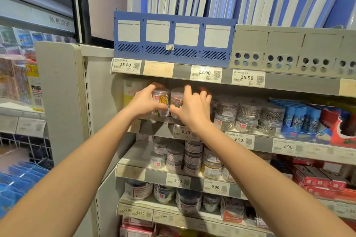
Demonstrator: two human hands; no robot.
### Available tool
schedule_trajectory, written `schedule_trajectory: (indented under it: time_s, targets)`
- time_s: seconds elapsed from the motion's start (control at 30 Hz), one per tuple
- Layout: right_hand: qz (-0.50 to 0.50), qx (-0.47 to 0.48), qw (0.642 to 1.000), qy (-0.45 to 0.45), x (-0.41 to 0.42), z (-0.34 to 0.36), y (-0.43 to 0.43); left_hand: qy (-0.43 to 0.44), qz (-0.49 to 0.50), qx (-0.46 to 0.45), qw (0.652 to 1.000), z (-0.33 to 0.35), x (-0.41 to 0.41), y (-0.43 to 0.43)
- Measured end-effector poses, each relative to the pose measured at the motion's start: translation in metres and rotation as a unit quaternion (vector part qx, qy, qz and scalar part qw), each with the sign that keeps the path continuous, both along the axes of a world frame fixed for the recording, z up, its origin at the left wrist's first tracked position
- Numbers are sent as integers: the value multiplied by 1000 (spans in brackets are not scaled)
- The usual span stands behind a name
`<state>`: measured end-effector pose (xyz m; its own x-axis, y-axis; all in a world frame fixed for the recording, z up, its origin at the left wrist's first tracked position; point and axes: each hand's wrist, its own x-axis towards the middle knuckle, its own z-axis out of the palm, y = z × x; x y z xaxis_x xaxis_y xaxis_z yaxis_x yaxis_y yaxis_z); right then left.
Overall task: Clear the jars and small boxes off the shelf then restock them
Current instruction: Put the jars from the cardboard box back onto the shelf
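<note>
1. Fingers (154, 86) of our left hand (143, 103) were curled over the top of the left jar (161, 98), thumb low on its front, so that hand held it. The fingers (187, 90) of our right hand (192, 109) wrapped the right jar (177, 98) the same way.
2. Both jars sat at the left end of the shelf (154, 129), side by side and touching. The left one seemed to rest on a lower jar (159, 113), partly hidden by our thumbs.
3. We judged them light, rigid clear plastic, smooth enough to slip, with loose coloured paper clips inside that would shift if tipped. A grip round the wall just under the lid, kept upright, seemed safest to us; a hold on the lid alone might pull it off.
4. Just to the right stood stacked jars of silver clips (248, 113), probably a little heavier for their metal fill.
5. Farther back on the left, a pale box (131, 90) stood deep in the shelf. We took it for stiff card, best pinched by its sides.
</note>
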<state>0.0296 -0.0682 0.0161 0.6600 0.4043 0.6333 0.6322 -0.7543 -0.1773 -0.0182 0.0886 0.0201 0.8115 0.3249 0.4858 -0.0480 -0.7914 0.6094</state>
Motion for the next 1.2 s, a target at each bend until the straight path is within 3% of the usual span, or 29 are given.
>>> schedule_trajectory:
  time_s: [0.2,0.53,0.9,1.2]
  targets:
    - [-1,-5,1000,13,1,-2,8,4,-9,16,1000,2,8,8]
    - [-57,-92,994,-22,6,-10,8,49,-36,17,998,-13,16,15]
    - [-45,-119,990,-66,12,-17,6,24,-35,22,999,-19,15,12]
    - [66,-83,987,-125,-4,-27,-13,-11,-3,13,1000,-20,-14,-1]
